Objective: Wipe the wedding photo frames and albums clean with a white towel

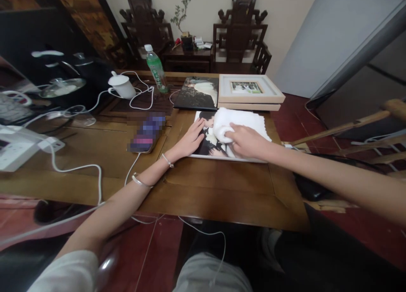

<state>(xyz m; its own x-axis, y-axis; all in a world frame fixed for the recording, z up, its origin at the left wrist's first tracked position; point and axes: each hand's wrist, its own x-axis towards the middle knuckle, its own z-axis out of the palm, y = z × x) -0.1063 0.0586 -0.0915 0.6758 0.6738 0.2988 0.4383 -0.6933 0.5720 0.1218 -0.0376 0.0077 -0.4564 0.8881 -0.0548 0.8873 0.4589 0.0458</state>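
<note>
Wiping step, by the look of it. The right hand (249, 143) had its fingers curled closed around a bunched white fluffy cloth (244, 118), pressed on a flat, white-edged photo panel (211, 135) printed with a dark-clothed figure. The left hand (189, 141) lay on the panel's 9 o'clock side, fingers extended and loosely spread, gripping nothing. The panel sat flat on the brown wooden desk (218, 199), at 12 o'clock from the person; the cloth hid much of its 3 o'clock half. Next move seemed to call for light, even pressure from the right, with the left bracing so the panel wouldn't slide.

Clock positions from the panel: pale wood-framed picture (250, 78) at 1, on top of another pale frame; dark photo board with a white shape (196, 98) at 11, just beside the frames. Green-labelled plastic bottle (157, 72) with white cap, at 10. White lidded cup (123, 86), also toward 10, farther off. Phone with blurred screen (147, 133) at 9, near the left hand. Black pot with glass lid (63, 89) and white power strip (22, 146) well out toward 9.

Room: two dark carved wooden chairs (240, 27) against the wall around 11 to 12, potted plant (187, 40) between them; red tiled floor (149, 249) at 7.
</note>
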